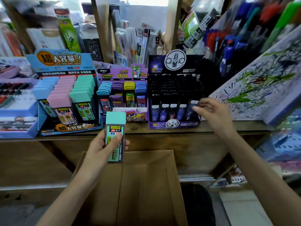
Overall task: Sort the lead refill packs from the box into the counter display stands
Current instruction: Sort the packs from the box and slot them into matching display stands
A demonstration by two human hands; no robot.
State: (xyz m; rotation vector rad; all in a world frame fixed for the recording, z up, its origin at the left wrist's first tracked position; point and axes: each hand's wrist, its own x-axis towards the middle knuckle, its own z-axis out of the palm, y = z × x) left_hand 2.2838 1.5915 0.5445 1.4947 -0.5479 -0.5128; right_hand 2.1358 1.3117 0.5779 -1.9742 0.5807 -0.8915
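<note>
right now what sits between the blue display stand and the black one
The purple display stand, stocked with colour-capped packs, stands between them; head view shows it.

Mint-green pack [115,136]; blue stand [65,95] (pink, mint, blue rows); purple-black stand [174,97].

Three display stands [174,128] far; one cardboard box [146,185] near; two packs held: one mint pack [115,121], one dark pack [190,112]

Wooden counter [146,130]; wooden posts [100,22] behind; bright window [146,1] beyond; pen rack [228,38] right.
</note>
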